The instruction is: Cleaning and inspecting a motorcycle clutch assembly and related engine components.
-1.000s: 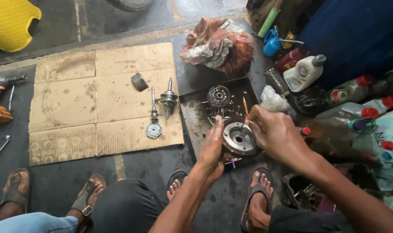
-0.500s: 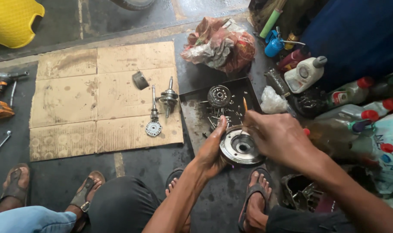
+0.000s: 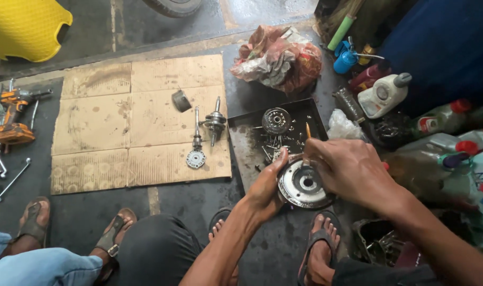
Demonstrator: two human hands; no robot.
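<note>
Round metal disc (image 3: 304, 185) between left hand (image 3: 265, 188) and right hand (image 3: 350, 172)

I count one round metal disc (image 3: 304, 185), one black tray (image 3: 241, 139), one toothed gear (image 3: 276, 120) in it, and three loose parts on one cardboard sheet (image 3: 103, 127). I also see one orange drill (image 3: 12, 117), one white jug (image 3: 383, 94) and one rag bundle (image 3: 277, 57).
</note>
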